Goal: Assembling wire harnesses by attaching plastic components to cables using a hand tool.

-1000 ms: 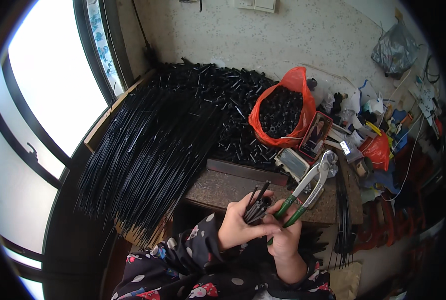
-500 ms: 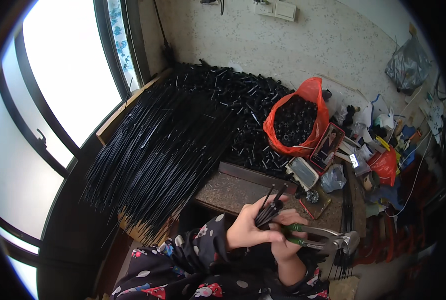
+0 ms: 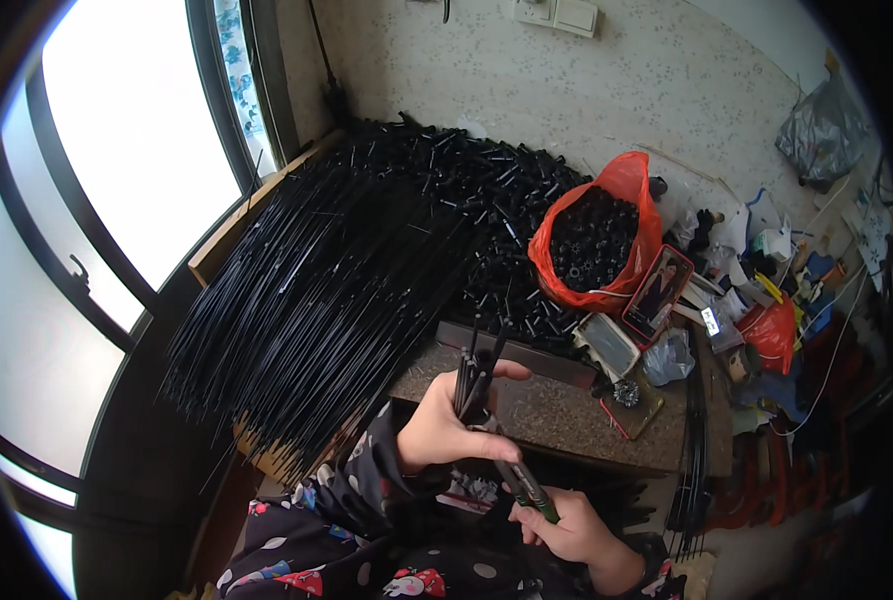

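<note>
My left hand (image 3: 435,428) is closed around several thin black rods (image 3: 465,382) whose tops stick up above the fingers. Its thumb lies along the pliers (image 3: 530,482), or very close to them. My right hand (image 3: 575,532) grips their green handles low in front of my body. The pliers' head points up and left into the held rods; the jaws are hard to make out among the dark pieces. Beyond the hands, a wide layer of long black rods (image 3: 287,310) covers the left of the table.
Short black tubular pieces (image 3: 497,190) are heaped along the wall. A red plastic bag (image 3: 543,262) full of small black parts stands beside them, next to a phone (image 3: 657,292). Clutter fills the right side. A brown strip (image 3: 527,357) edges the bare tabletop (image 3: 557,415).
Both hands have come apart. My left hand moved left and up with its rods. The pliers, which pointed right, now point up-left into the rods, held lower by my right hand.
</note>
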Motion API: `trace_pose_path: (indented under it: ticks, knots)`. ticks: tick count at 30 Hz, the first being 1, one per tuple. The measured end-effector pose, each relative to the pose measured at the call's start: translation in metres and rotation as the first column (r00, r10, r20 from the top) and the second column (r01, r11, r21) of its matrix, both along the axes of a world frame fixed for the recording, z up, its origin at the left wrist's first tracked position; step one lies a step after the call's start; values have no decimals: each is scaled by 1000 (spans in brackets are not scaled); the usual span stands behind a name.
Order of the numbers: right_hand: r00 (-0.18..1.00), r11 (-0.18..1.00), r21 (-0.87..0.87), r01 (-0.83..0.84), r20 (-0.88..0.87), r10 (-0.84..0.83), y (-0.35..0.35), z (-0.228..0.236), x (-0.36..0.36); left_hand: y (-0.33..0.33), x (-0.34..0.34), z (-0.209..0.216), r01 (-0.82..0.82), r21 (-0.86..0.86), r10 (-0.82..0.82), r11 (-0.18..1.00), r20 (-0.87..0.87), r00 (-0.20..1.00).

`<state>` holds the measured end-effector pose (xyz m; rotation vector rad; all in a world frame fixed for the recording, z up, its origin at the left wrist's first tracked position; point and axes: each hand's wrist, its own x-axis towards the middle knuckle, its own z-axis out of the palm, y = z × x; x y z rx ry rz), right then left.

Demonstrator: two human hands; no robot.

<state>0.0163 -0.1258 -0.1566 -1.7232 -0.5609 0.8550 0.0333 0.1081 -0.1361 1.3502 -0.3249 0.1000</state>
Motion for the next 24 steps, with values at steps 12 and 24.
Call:
trace_pose_path:
  ticks: [12, 24]
  knots:
    - [837, 975, 202, -94, -514, 188, -18, 20, 10, -15, -10, -2, -241, 200, 228, 950, 83, 970]
    - [900, 984, 155, 87, 411, -144, 4, -10, -14, -26, -17, 13, -240, -34, 242, 970, 69, 968]
